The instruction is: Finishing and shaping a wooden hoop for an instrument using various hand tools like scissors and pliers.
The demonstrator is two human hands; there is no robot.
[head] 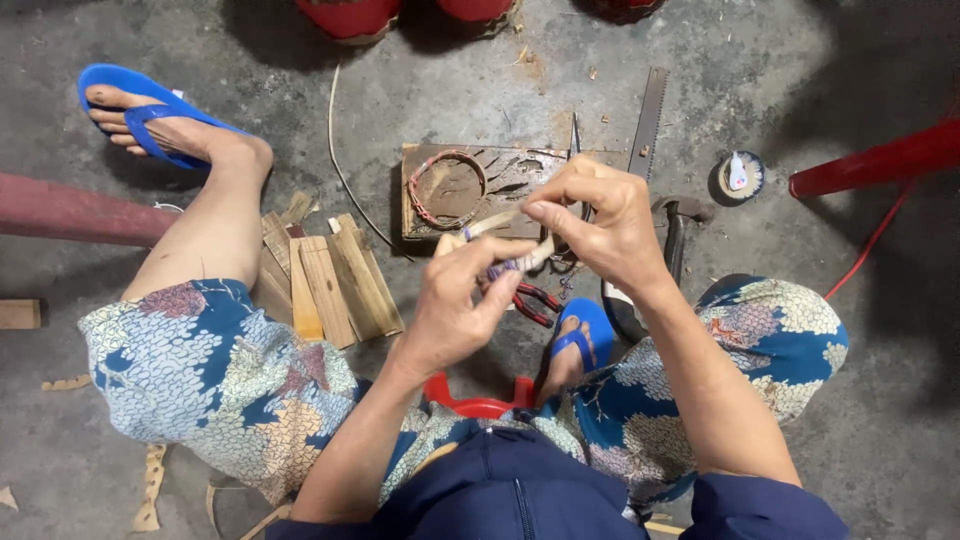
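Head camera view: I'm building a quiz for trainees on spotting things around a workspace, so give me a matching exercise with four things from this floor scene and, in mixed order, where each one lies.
Things:
1. saw blade
2. wooden slats
3. wire ring
4. red-handled pliers

Places:
A. stacked on the floor beside the outstretched leg
B. under the hands, near the tucked-in foot
C. lying on the brown wooden board
D. on the concrete, past the board's far right corner

Pairs: 1-D, 2-A, 3-C, 4-B
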